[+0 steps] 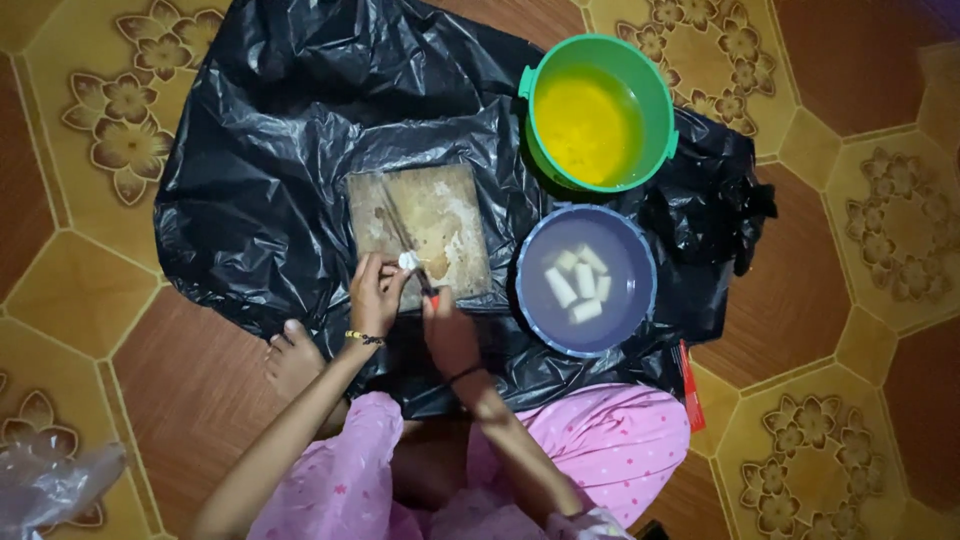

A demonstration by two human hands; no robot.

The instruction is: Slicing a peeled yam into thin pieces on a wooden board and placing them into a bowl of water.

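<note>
The left hand (375, 293) pinches a small white piece (408, 261) at the near edge of the wooden board (450, 215); the right hand (447, 325) grips a knife (405, 240) beside it; a grey bowl (535, 300) of white pieces sits right

We see no labels, signs or screens. The nearest things to packaging are bags: a large black plastic bag (300, 130) lies spread flat and crinkled over the patterned floor, glossy where the light catches it. A clear, crumpled plastic bag (50, 485) sits at the bottom left corner, well apart from the black one, pale and see-through.
</note>
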